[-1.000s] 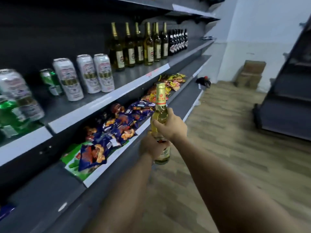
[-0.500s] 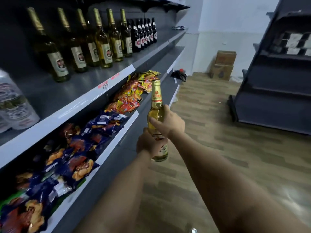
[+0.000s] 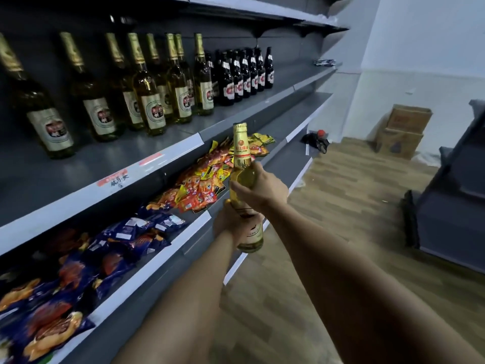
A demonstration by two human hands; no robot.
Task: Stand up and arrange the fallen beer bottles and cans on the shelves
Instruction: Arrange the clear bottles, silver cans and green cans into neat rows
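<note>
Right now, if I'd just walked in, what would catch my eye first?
Most likely the beer bottle held upright in mid-frame, beside the shelves: the right hand grips its shoulder and the left hand its lower body. Next, the row of gold-foil bottles standing on the upper shelf, with dark bottles farther along. Below them lie bright snack packets.

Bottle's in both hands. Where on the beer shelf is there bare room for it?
Free: the shelf right of the dark bottles, out to its far end, and the front strip before the gold-label bottles. Crowded: the back rows. Both hands, left hand and right hand, hold the bottle.
</note>
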